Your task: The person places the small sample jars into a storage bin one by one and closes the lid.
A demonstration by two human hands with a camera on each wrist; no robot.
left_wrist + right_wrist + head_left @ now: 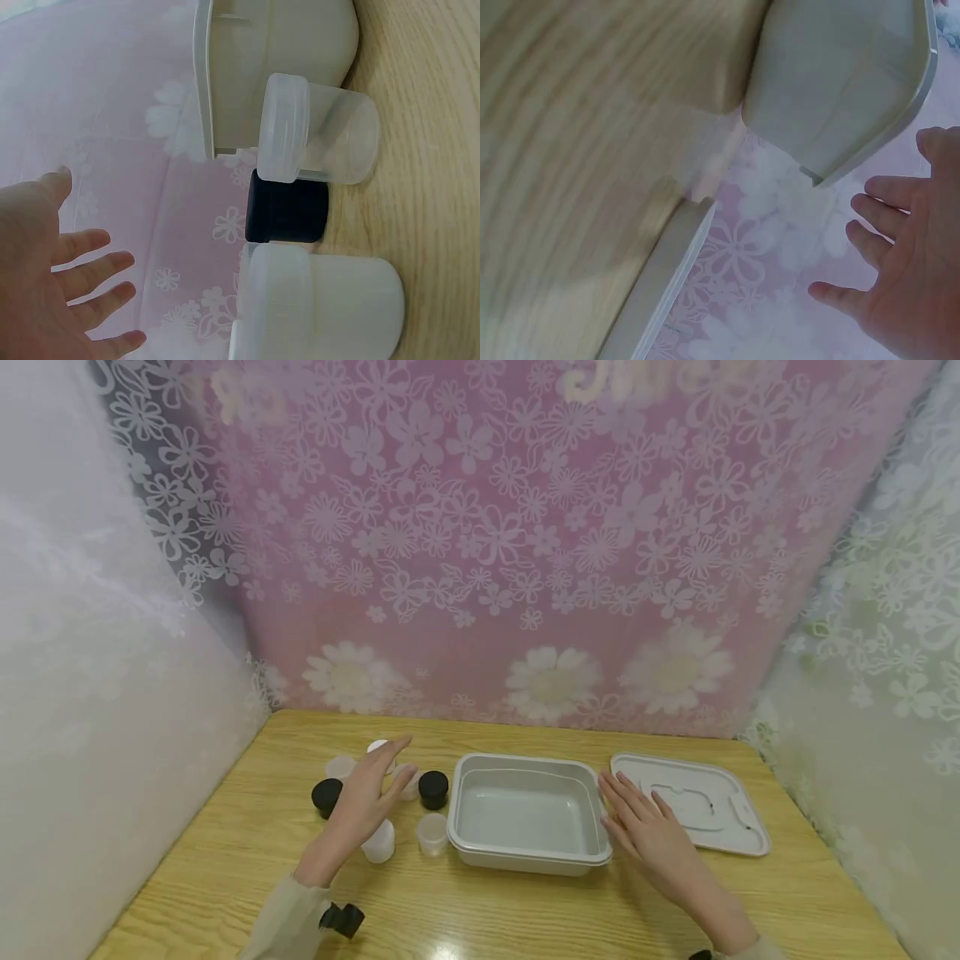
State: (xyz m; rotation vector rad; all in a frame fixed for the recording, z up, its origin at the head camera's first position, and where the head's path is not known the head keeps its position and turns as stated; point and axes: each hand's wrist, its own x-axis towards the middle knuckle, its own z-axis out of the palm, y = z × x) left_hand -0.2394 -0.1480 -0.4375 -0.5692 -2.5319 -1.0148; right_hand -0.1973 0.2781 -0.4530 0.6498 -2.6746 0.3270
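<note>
Above a group of small lidded jars, my left hand (363,793) (45,277) hovers with its fingers spread, holding nothing. Around it stand a black jar (327,795), a second black jar (433,788) (289,210), a clear jar (432,835) (341,135) and a white jar (379,843) (337,300). More pale jars are partly covered by the hand. To their right sits an uncovered grey-white plastic box (528,852) (825,75). Beside the box's right rim, my right hand (648,835) (907,255) has extended fingers and grips nothing.
The box's flat white lid (738,814) (660,292) lies on the wooden table (517,918) to the right, partly behind my right hand. Floral curtains (480,568) hang at the back and sides of the table.
</note>
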